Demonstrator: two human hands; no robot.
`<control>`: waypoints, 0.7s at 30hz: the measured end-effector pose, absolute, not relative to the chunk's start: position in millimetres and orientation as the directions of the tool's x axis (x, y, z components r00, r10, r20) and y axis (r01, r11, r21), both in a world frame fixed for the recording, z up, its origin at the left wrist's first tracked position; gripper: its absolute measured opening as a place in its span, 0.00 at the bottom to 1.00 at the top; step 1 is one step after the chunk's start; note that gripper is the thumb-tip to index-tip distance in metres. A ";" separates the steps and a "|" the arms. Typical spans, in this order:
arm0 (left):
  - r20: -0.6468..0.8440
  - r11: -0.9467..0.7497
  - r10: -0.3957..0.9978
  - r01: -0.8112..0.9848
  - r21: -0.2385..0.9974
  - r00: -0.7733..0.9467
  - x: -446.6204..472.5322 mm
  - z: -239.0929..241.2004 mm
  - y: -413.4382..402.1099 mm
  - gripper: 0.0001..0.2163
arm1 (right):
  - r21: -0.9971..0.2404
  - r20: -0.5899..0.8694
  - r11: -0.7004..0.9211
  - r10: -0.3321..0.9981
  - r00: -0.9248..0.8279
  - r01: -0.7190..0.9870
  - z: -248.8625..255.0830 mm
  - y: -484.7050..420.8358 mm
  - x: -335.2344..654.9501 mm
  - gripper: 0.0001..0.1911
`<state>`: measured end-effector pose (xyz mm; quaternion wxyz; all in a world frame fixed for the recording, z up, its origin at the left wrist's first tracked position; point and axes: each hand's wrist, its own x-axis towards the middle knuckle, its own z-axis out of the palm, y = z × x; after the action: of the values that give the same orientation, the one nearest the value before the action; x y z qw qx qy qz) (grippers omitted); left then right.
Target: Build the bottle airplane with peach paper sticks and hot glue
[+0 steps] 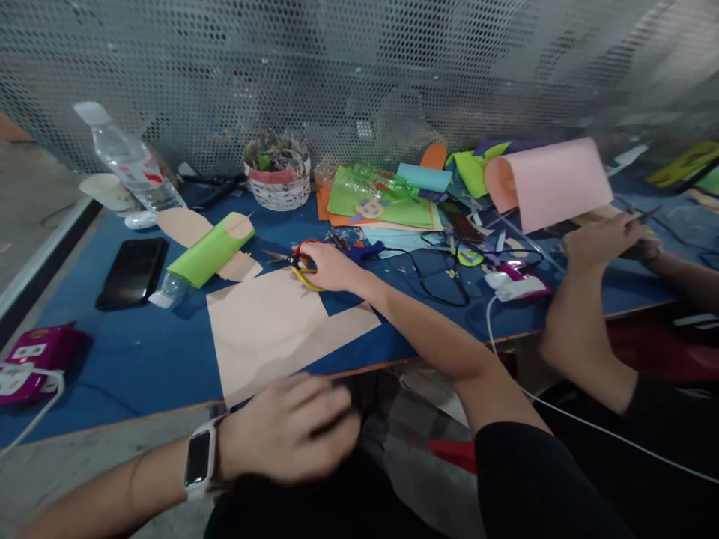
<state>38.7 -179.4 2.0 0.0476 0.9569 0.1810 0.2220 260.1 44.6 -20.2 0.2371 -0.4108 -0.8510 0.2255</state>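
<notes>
My right hand (pixel 330 266) reaches across the blue table (pixel 140 352) and is closed around the red and yellow handles of a pair of scissors (pixel 289 260), whose blades point left. My left hand (pixel 286 436), with a white smartwatch on the wrist, hangs blurred below the table's front edge over my dark lap; its fingers curl and I cannot make out anything in them. A cut peach paper sheet (pixel 269 329) lies between the two hands. Left of the scissors, a plastic bottle wrapped in green paper (pixel 209 253) lies on its side.
Another person's hand (pixel 601 239) works at the right beside a rolled pink sheet (pixel 547 183). A black phone (pixel 132 271), a water bottle (pixel 126 159), a paper cup (pixel 109 192), a woven basket (pixel 278 176), coloured paper scraps (pixel 387 202), a glue gun (pixel 514 283) with cables and a magenta power strip (pixel 34 359) crowd the table.
</notes>
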 end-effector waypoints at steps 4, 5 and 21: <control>0.354 -0.808 0.560 0.588 0.031 0.750 51.3 -20.1 -153.5 0.29 | -0.588 0.217 0.565 0.800 -0.560 0.579 -26.8 46.6 253.6 0.19; 0.334 -0.776 0.602 0.630 0.031 0.725 51.6 -26.3 -151.2 0.33 | -0.606 0.221 0.567 0.794 -0.566 0.558 -27.1 46.9 253.8 0.20; 0.246 -0.782 0.608 0.623 0.018 0.755 -9.4 -46.6 -139.8 0.42 | -0.631 0.148 0.587 0.733 -0.664 0.507 -15.4 35.7 261.6 0.28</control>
<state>-9.4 -139.8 -46.6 -0.0325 0.9362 0.3286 0.1200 261.6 35.7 -15.4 0.2008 -0.3573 -0.8678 0.2809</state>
